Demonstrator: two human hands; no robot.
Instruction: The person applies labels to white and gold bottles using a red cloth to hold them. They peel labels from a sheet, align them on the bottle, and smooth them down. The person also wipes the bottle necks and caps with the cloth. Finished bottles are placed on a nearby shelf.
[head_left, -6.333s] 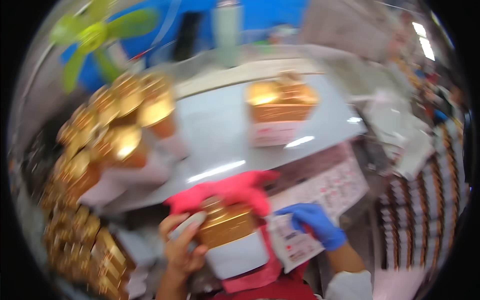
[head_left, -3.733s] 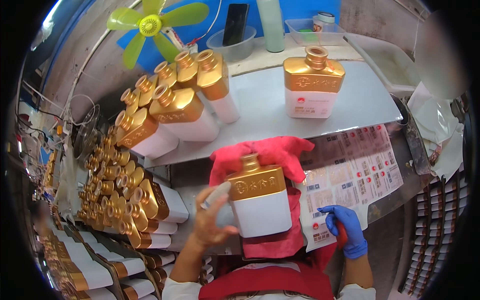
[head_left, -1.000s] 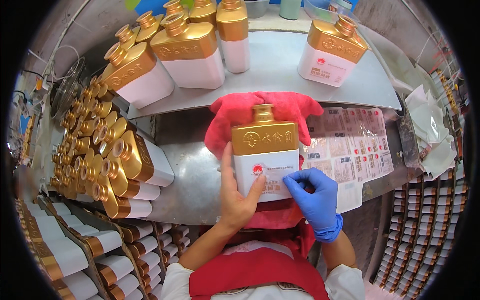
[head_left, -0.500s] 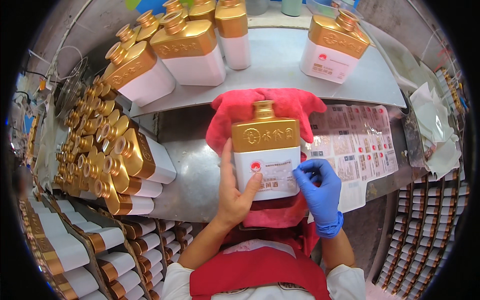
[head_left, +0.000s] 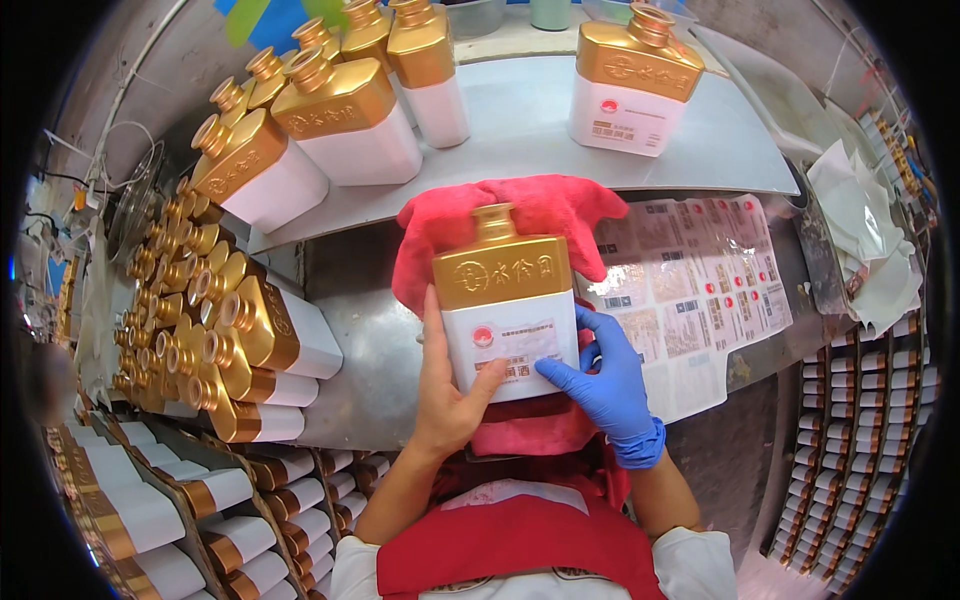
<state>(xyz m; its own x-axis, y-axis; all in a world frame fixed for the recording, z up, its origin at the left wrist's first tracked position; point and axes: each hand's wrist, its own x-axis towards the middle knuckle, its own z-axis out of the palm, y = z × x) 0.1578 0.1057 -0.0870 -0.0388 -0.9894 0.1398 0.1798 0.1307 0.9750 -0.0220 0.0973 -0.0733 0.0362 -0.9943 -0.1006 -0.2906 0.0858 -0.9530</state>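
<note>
A white flat-sided bottle (head_left: 508, 318) with a gold embossed shoulder and neck leans on a red cloth (head_left: 590, 200) in front of me. My bare left hand (head_left: 447, 405) grips its left edge, thumb on the lower front. In a blue glove, my right hand (head_left: 610, 385) holds the right edge. Its thumb presses the lower right of the printed transfer label (head_left: 526, 342), and its other fingers lie along the side, partly hidden. The label bears a red round mark and dark print, partly covered by my thumbs.
A sheet of printed labels (head_left: 680, 285) lies on the metal table to the right. On the grey board behind stand several gold-and-white bottles (head_left: 350, 125) at left and one labelled bottle (head_left: 632, 95) at right. More bottles (head_left: 290, 320) are piled at left; racks of bottles (head_left: 850, 440) flank me below.
My right hand has gone from a finger pinch at the label's right edge to a hold round the bottle's side, thumb on the label. The whole view has shifted slightly.
</note>
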